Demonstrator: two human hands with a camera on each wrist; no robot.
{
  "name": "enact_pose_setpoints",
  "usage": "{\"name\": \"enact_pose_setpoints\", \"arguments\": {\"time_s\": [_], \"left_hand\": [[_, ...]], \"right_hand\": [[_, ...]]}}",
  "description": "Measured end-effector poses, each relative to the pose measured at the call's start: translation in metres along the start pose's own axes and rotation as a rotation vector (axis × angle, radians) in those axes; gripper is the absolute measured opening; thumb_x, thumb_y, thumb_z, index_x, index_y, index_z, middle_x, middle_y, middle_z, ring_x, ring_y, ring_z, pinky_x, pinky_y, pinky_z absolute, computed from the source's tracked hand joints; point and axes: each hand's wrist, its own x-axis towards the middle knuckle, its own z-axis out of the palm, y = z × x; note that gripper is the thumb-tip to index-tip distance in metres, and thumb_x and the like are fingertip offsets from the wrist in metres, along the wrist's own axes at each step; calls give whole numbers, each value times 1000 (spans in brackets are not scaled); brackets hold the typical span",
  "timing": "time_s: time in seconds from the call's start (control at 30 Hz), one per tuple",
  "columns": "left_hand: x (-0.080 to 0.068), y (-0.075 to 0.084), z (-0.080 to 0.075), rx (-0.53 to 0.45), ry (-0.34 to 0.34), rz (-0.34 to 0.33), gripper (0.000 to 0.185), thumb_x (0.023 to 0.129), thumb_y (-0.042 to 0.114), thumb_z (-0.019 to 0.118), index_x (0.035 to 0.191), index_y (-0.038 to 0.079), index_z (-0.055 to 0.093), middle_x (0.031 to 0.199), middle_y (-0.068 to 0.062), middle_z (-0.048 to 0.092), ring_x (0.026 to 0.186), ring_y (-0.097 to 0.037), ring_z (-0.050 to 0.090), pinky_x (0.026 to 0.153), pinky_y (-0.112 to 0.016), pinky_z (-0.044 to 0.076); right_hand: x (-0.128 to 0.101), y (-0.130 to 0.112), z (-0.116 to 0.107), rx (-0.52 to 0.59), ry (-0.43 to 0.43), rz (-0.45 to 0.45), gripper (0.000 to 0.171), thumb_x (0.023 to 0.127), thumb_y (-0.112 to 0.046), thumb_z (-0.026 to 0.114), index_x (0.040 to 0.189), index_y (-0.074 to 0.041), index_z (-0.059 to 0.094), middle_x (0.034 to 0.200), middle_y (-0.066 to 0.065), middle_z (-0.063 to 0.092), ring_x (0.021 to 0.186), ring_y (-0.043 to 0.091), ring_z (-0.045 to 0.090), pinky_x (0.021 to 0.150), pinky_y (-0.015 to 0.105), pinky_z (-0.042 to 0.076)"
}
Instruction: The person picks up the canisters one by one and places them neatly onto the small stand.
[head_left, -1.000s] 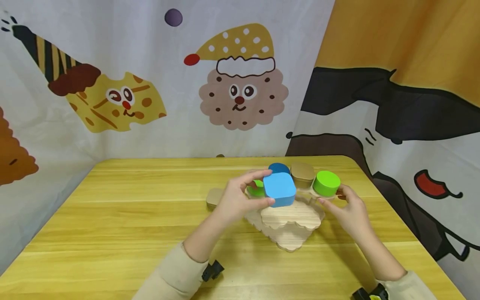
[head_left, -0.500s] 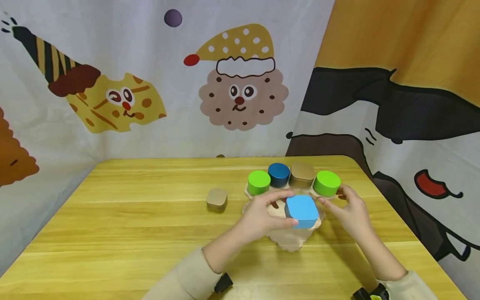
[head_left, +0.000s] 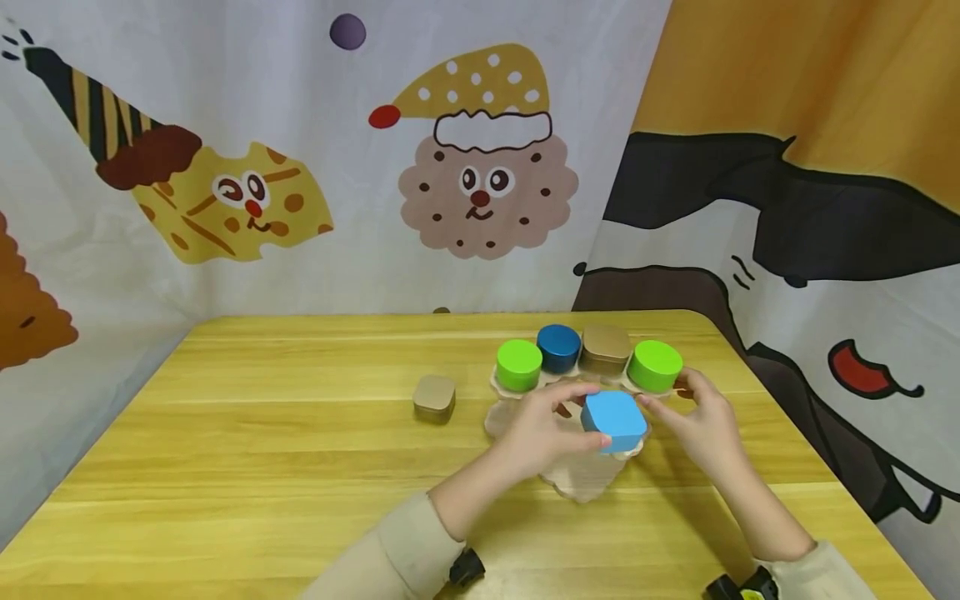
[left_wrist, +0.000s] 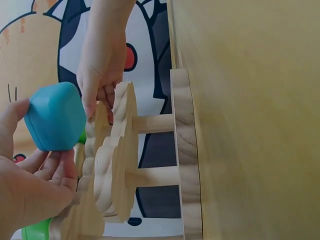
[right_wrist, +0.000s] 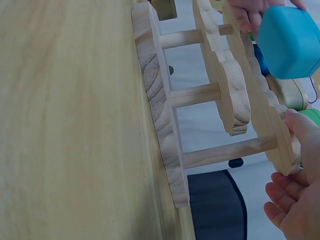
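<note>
My left hand (head_left: 546, 433) pinches a light blue rounded-square box (head_left: 615, 421) between thumb and fingers. In the head view the box overlaps the lower shelf of a tiered wooden stand (head_left: 581, 482); in the left wrist view (left_wrist: 55, 117) it appears out in front of the shelves. At the stand's right end, my right hand (head_left: 705, 425) grips the edge of the top shelf (right_wrist: 280, 145), thumb on one face and fingers at the other. Along that shelf sit a green round box (head_left: 519, 365), a dark blue round one (head_left: 558, 348), a brown square one (head_left: 605, 348) and another green one (head_left: 655, 367).
A loose brown rounded-square box (head_left: 434, 398) lies on the wooden table (head_left: 247, 467), left of the stand. Behind the table's back edge hangs a printed curtain (head_left: 300, 100) with cartoon figures. Wooden dowels (right_wrist: 195, 95) join the stand's tiers.
My left hand has carried the light blue box right and toward me, from before the top row to over the lower shelf. The left green box came into full view; my right hand stayed put.
</note>
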Motion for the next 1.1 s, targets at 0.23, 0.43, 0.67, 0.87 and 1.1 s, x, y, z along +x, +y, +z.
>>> {"name": "enact_pose_setpoints", "arguments": {"time_s": [0.23, 0.43, 0.67, 0.87, 1.1], "left_hand": [[5, -4, 6, 10, 18, 4, 56, 75, 19, 84, 126, 10, 63, 122, 6, 62, 100, -4, 55, 82, -25, 48], [8, -7, 12, 20, 25, -48, 58, 74, 21, 85, 126, 11, 63, 123, 6, 61, 96, -7, 57, 80, -29, 51], [12, -12, 18, 29, 12, -84, 58, 74, 20, 85, 127, 11, 63, 123, 3, 61, 96, -9, 60, 81, -23, 50], [13, -16, 21, 17, 10, -83, 57, 75, 18, 84, 127, 10, 63, 123, 3, 61, 102, -6, 57, 83, -18, 47], [13, -17, 21, 29, -6, -91, 56, 75, 19, 84, 127, 11, 63, 124, 5, 60, 106, -5, 54, 85, -18, 46]], "right_hand": [[0, 0, 0, 9, 4, -3, 55, 84, -24, 76, 122, 7, 53, 117, 22, 57, 105, 39, 51, 87, 54, 40], [0, 0, -1, 7, 7, -7, 52, 84, -24, 77, 120, 6, 54, 115, 22, 58, 103, 39, 52, 86, 53, 41], [0, -1, -1, 13, 4, -2, 55, 83, -24, 77, 121, 7, 53, 116, 23, 57, 104, 39, 51, 86, 54, 40], [0, -2, 0, 19, 8, -7, 55, 83, -24, 77, 122, 8, 53, 117, 23, 56, 104, 38, 51, 87, 54, 40], [0, -1, 0, 8, 9, -12, 55, 83, -24, 77, 121, 8, 53, 116, 23, 57, 103, 39, 51, 87, 54, 40]]}}
